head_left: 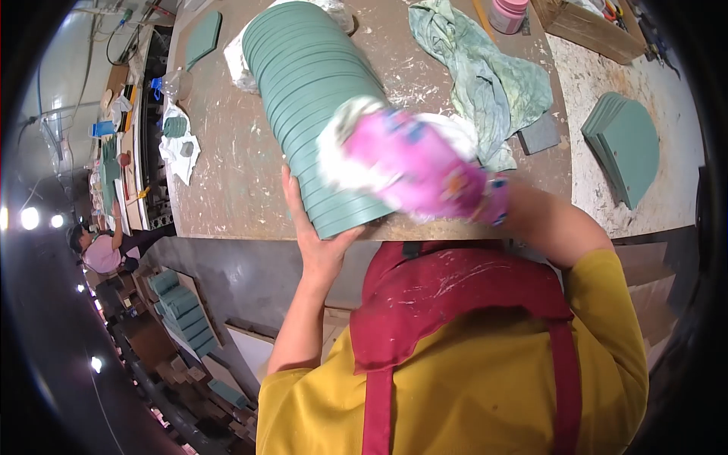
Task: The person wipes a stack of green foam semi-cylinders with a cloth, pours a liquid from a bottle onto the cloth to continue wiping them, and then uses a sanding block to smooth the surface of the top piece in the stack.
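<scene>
A long row of thin green plates with rounded edges (pixel 311 83), pressed face to face, lies on the worktable and points toward me. My left hand (pixel 322 246) holds its near end, with fingers along the left side and the thumb across the lower edge. Over the row's right side is my right hand (pixel 379 155), smeared by motion and covered by a pink patterned sleeve or glove. White cloth-like material (pixel 341 148) is at its front, against the plates. The right fingers are hidden.
The brown worktable (pixel 220 174) bears a stained green cloth (pixel 485 68), a grey block (pixel 539 134), a pink jar (pixel 507 14) and another green plate (pixel 203 39). More plates (pixel 626 144) stand at right, near a tool box (pixel 595 30). A person (pixel 106 250) works at far left.
</scene>
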Motion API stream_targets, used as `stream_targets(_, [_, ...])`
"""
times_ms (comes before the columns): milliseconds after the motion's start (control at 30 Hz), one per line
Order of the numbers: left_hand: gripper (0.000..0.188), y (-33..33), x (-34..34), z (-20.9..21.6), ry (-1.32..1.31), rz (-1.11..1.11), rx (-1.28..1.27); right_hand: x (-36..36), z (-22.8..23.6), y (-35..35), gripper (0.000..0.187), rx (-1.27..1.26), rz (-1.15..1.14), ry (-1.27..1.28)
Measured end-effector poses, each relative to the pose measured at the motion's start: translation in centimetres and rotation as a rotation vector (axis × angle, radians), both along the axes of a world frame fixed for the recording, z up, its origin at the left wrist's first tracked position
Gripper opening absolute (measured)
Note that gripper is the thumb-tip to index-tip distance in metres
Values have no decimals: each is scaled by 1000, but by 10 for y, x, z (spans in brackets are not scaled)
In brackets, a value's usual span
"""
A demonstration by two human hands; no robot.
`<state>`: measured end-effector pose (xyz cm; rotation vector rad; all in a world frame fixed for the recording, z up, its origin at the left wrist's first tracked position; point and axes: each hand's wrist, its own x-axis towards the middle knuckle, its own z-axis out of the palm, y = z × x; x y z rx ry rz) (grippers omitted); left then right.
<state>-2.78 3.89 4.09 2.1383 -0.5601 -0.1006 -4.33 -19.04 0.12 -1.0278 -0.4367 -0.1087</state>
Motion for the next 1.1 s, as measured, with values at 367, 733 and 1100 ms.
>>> stream_targets(367, [112,5,0,11,-21,-35,47,-9,19,-78,36,173,-205,571])
stream_targets(733, [60,-22,61,103,-331,-378,232,5,69,-109,33,628,-107,477])
stream_targets(1100, [14,-138,142,111,-8,-493,-84,35,92,-103,29,495,-399,563])
